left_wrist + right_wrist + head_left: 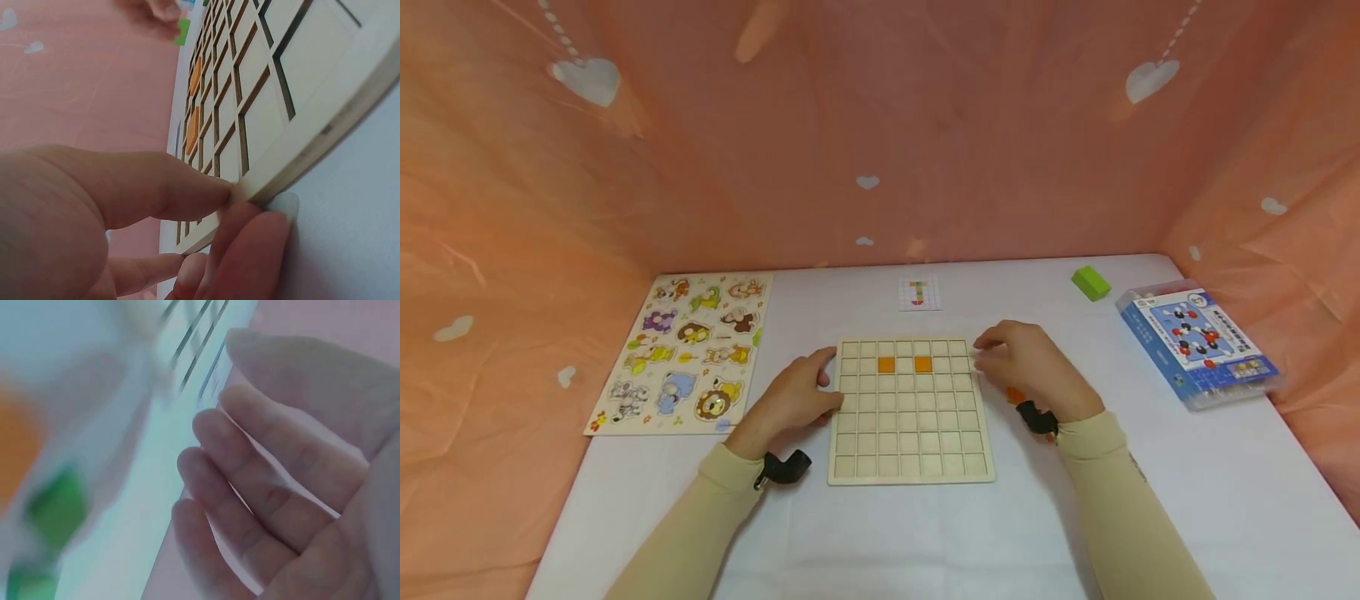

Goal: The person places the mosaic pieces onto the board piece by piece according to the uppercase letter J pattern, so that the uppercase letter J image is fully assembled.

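Note:
A pale wooden grid board [910, 422] lies flat on the table, with two orange square tiles [887, 365] in its upper cells, one column between them. My left hand [797, 390] grips the board's left edge. The left wrist view has the thumb [187, 187] against the rim and fingertips [250, 244] curled at its underside. Beside the right edge is my right hand [1026, 367], holding nothing, its fingers [250, 481] loosely bent in the right wrist view. Orange pieces [1015, 395] lie by the right wrist, partly hidden; a blurred green piece [57, 509] shows in the right wrist view.
Behind the board lies a small pattern card [919, 293]. An animal puzzle board [688, 358] is at left. A green block [1091, 283] and a plastic case with a blue molecule-picture cover [1202, 342] sit at right. Pink curtains [880, 125] enclose the table.

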Tool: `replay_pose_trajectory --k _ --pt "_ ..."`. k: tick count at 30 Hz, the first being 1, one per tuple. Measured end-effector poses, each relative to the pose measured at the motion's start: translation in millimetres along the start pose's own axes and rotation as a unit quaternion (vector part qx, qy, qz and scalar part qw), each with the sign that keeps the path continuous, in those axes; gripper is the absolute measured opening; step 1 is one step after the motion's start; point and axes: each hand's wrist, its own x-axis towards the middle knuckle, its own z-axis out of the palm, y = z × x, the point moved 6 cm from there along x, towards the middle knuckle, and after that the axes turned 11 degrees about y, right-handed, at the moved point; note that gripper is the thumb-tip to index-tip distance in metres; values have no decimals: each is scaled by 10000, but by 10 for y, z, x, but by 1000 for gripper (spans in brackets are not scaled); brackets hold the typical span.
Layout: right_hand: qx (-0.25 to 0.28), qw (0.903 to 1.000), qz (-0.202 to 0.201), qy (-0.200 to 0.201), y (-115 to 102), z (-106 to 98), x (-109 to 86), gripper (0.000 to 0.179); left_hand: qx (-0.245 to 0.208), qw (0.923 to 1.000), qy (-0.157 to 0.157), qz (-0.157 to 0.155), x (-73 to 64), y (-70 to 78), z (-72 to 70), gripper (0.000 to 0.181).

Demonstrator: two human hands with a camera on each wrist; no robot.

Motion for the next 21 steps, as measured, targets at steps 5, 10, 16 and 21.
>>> replay_pose_trajectory --k 5,10,16,21 --pt "-83 9991 412 100 379 -301 -172 34 2 10000 23 -28 -6 -3 -8 84" --pt "-219 9976 659 60 661 -457 -289 36 -89 10000 1 -45 -17 1 -21 84" --pt "-234 9982 552 -40 783 -476 -310 36 -152 9999 4 -16 -19 8 -25 85" --pt "-163 9969 747 -178 830 -443 -326 33 -118 9999 -17 60 -15 22 -4 84"
